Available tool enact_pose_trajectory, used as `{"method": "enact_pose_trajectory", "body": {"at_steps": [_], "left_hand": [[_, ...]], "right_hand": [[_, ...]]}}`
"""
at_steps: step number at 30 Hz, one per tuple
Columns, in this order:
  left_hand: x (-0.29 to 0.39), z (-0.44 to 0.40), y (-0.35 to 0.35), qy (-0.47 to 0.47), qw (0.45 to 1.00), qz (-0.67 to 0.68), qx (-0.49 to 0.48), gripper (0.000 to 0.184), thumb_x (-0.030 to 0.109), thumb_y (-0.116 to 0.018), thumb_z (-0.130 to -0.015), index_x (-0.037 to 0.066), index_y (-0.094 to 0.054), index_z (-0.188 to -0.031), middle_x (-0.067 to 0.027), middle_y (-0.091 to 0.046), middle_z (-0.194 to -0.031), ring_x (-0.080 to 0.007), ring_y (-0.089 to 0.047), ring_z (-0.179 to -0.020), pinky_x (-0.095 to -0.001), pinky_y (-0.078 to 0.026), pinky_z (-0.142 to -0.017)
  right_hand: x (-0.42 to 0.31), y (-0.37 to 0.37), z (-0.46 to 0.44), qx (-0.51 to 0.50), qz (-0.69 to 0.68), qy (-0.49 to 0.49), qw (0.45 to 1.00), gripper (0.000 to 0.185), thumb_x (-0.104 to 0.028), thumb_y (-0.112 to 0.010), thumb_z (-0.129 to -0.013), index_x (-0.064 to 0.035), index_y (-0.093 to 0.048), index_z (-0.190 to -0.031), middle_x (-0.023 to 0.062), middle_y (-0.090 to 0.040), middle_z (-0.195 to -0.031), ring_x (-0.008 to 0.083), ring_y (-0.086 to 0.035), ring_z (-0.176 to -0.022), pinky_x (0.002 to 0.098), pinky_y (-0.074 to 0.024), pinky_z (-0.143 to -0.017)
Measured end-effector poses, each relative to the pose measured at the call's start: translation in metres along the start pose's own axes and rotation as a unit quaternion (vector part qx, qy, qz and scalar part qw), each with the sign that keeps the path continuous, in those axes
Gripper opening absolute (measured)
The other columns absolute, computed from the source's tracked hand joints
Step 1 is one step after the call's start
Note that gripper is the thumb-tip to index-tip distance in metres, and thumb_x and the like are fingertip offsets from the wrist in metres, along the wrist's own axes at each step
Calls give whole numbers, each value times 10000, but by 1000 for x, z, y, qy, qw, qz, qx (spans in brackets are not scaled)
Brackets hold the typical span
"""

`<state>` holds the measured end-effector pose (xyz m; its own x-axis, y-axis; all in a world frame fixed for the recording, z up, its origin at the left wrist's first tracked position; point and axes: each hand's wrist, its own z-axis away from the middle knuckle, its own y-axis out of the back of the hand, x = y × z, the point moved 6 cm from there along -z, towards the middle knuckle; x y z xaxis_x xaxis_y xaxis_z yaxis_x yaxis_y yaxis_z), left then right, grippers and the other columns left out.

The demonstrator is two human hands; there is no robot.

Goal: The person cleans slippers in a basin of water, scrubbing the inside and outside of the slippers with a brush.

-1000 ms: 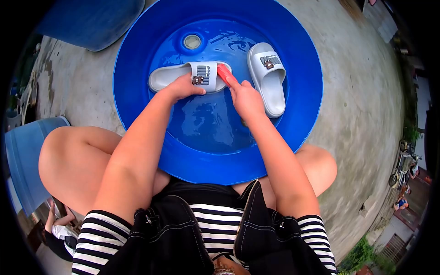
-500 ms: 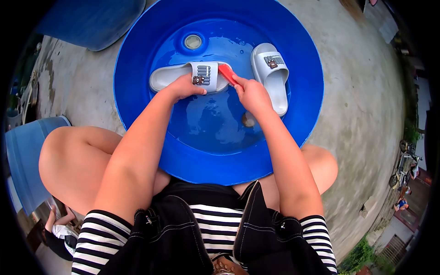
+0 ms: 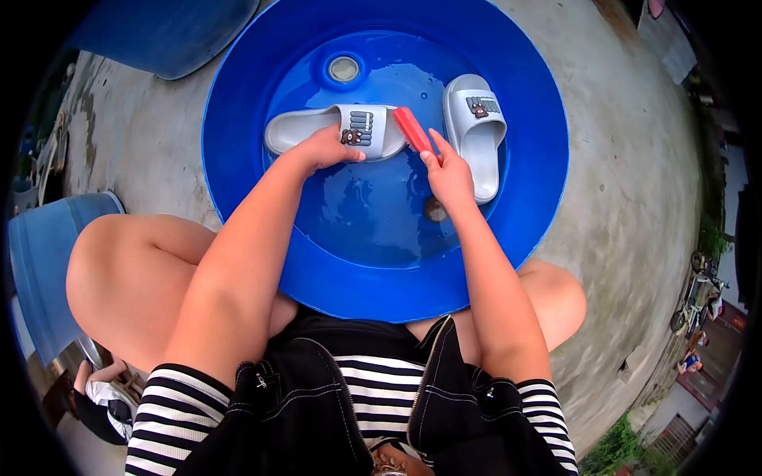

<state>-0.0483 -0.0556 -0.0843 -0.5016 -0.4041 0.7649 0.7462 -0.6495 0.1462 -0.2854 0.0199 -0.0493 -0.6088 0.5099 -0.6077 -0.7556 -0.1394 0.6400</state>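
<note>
My left hand (image 3: pixel 324 148) grips a light grey slide sandal (image 3: pixel 298 129) by its strap, fingers tucked under the band and thumb on the outside. The sandal lies sideways above the shallow water, its strap bearing a bear figure and raised grey bars. In my right hand (image 3: pixel 449 170) is a red scrub brush (image 3: pixel 412 131) with pale bristles, held by one end beside the sandal's toe. A matching slide sandal (image 3: pixel 476 151) rests against the right side of the blue tub (image 3: pixel 381 289).
A round drain fitting (image 3: pixel 344 69) and a brownish round spot (image 3: pixel 434 209) show on the tub's floor. Another blue container (image 3: pixel 59 262) stands at left, and a dark blue one (image 3: pixel 159 40) at upper left. Concrete ground (image 3: pixel 627 198) surrounds the tub. Other people appear at both lower edges.
The brush has come out from the sandal's toe opening and moved slightly right, showing its bristles. My left hand keeps its hold on the sandal.
</note>
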Motion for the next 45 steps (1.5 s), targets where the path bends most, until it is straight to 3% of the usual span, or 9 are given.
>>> {"method": "enact_pose_trajectory", "body": {"at_steps": [4,10,13,16,27,33,37,40,45], "left_hand": [[4,1,-1,-6,1000,4,5,641,66,-784,-833,52,-535,-1423,-99,-646,-1347,-219,-571,-1279,-369,-397,-1120],[8,7,-1,5,1000,-6,24,623,56,-782,-841,50,-542,-1416,-97,-651,-1342,-225,-582,-1269,-366,-407,-1110],[3,3,-1,-20,999,24,23,623,49,-784,-835,49,-546,-1411,-98,-653,-1339,-225,-588,-1260,-362,-412,-1105],[0,0,-2,-27,999,5,35,621,44,-782,-834,45,-546,-1409,-98,-653,-1343,-226,-591,-1259,-360,-414,-1105],[1,0,-3,-35,999,22,28,604,47,-782,-836,35,-553,-1395,-97,-663,-1322,-217,-595,-1251,-356,-425,-1095],[0,0,-3,-31,999,35,19,615,57,-791,-834,39,-550,-1400,-97,-660,-1329,-215,-592,-1257,-356,-424,-1098],[5,2,-5,-57,996,61,13,599,88,-800,-842,44,-565,-1392,-97,-662,-1324,-204,-596,-1250,-347,-432,-1085],[14,9,-8,-58,997,54,-1,547,125,-813,-851,45,-609,-1352,-86,-687,-1270,-186,-614,-1206,-342,-447,-1060],[-6,-9,-13,-56,996,64,-8,474,243,-826,-869,60,-675,-1279,-60,-722,-1177,-161,-641,-1113,-335,-473,-1012]], "right_hand": [[6,-13,-1,58,125,81,987,625,-335,-570,-1022,-236,-323,-1587,205,-685,-1167,396,-663,-1071,491,-518,-915],[-6,-4,2,-13,136,79,988,497,-325,-557,-1016,-182,-461,-1482,225,-722,-1087,433,-689,-1009,523,-528,-890],[11,20,-6,144,58,25,988,533,-343,-583,-994,-163,-484,-1485,258,-705,-1122,420,-679,-1059,529,-518,-917],[28,-8,-14,13,166,31,985,580,-344,-573,-1002,-172,-424,-1535,263,-697,-1151,422,-671,-1079,519,-522,-916],[-7,-9,16,72,124,78,987,504,-207,-585,-995,-170,-500,-1491,232,-670,-1027,423,-685,-924,512,-539,-859],[16,-15,-2,47,138,11,989,581,-194,-570,-1005,-179,-390,-1558,274,-654,-1136,414,-662,-1039,505,-518,-913],[-31,-14,26,134,44,205,968,573,-155,-568,-996,-192,-399,-1542,210,-639,-1072,420,-660,-931,520,-527,-829],[-64,-28,53,31,47,282,958,587,-137,-585,-996,-265,-416,-1543,177,-631,-1010,401,-650,-886,478,-526,-816],[-43,-24,31,60,158,165,972,589,-164,-575,-1000,-256,-400,-1555,238,-658,-1002,428,-670,-872,514,-535,-787]]}}
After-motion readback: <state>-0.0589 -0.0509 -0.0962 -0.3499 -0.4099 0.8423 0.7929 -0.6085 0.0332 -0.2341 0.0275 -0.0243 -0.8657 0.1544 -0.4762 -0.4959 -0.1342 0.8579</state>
